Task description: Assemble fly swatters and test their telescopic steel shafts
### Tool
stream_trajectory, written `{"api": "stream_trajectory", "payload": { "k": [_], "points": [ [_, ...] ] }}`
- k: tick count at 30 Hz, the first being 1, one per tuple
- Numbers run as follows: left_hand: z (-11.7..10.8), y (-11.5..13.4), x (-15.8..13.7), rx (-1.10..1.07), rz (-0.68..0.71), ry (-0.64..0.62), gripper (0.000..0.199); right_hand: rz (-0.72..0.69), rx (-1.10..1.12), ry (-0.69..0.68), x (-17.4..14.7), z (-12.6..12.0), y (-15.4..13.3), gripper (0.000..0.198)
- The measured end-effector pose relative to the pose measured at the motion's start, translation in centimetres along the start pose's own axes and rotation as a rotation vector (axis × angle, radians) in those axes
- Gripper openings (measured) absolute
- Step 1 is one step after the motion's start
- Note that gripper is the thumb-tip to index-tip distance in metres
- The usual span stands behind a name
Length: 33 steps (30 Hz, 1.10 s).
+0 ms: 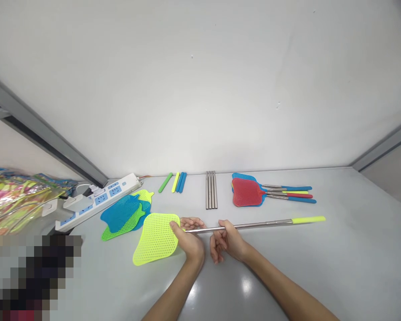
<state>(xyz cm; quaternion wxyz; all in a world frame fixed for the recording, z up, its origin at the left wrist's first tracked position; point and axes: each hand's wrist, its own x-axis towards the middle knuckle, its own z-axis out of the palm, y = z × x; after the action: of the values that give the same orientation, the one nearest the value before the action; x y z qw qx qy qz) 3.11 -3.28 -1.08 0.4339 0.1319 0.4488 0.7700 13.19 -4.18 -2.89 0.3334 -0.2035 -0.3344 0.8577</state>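
A yellow fly swatter [157, 238] with its telescopic metal rod drawn out lies across both hands above the table. My left hand [191, 238] grips it where the perforated head meets the rod, thumb on top and fingers behind. Further along, my right hand [230, 240] pinches the rod between thumb and forefinger, its other fingers curled below. The yellow handle [308, 220] sticks out to the right. Behind the hands, several metal rods [211, 190] lie side by side. Loose blue and green swatter heads [120, 214] are piled left of my left hand.
Finished-looking swatters [247, 192] with red and blue heads are stacked at the back right. Green, yellow and blue handle sleeves [178, 183] lie near the wall. A white power strip [102, 200] with plugs and cables runs along the left, beside shiny plastic packaging [13, 200].
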Motion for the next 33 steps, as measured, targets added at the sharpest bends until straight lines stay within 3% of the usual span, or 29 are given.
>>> {"api": "stream_trajectory", "payload": {
  "k": [9, 18, 33],
  "points": [
    [-0.03, -0.46, -0.41, 0.009, 0.000, -0.020, 0.041, 0.037, -0.052, 0.025, 0.41, -0.09, 0.38, 0.049],
    [-0.24, -0.66, -0.30, 0.041, 0.041, -0.064, 0.043, -0.020, -0.068, 0.064, 0.53, 0.19, 0.49, 0.049],
    [-0.15, -0.10, 0.38, 0.071, -0.097, -0.075, 0.038, -0.051, 0.006, 0.211, 0.77, 0.64, -0.13, 0.051]
  ]
}}
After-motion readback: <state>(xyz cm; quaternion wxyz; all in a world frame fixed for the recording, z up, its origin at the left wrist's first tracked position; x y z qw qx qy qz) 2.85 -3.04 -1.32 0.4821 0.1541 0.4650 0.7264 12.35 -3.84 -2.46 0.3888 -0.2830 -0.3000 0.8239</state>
